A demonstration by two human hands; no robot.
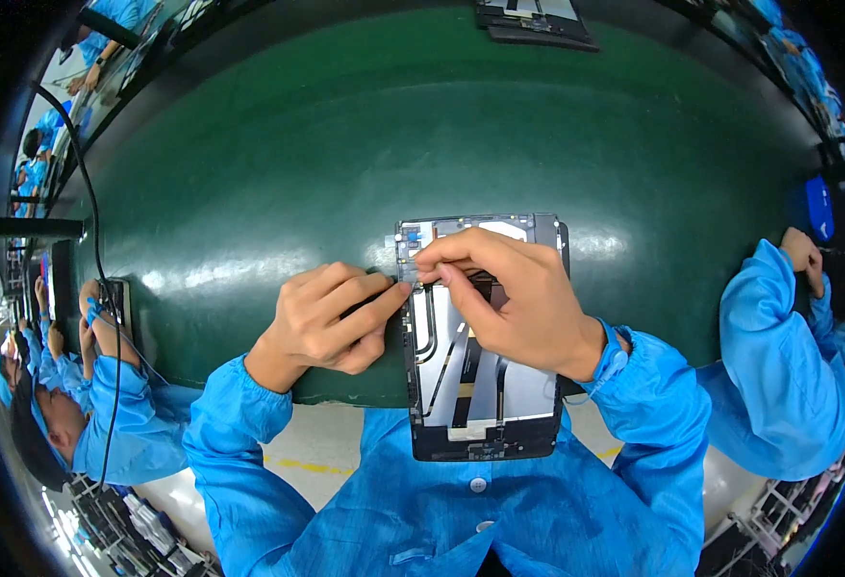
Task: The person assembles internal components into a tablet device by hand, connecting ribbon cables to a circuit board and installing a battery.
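An opened tablet point(538, 385) lies in front of me, its inner side up, with a black frame, pale panels and dark ribbon cables. Its lower end reaches past the near edge of the table. My left hand point(331, 317) is closed at the tablet's left edge, fingertips together near the upper corner. Over the upper left part of the tablet, my right hand point(514, 293) has its thumb and forefinger pinched together. Whatever sits between the fingertips of either hand is too small or hidden to name. A small blue part point(413, 237) shows near the tablet's top left corner.
The green table point(249, 183) spreads around the tablet. Another opened device point(538, 29) lies at the far edge. A black cable point(90, 192) hangs at the left. Co-workers in blue sit at the left point(134, 413) and right point(778, 365). A blue object point(819, 208) stands far right.
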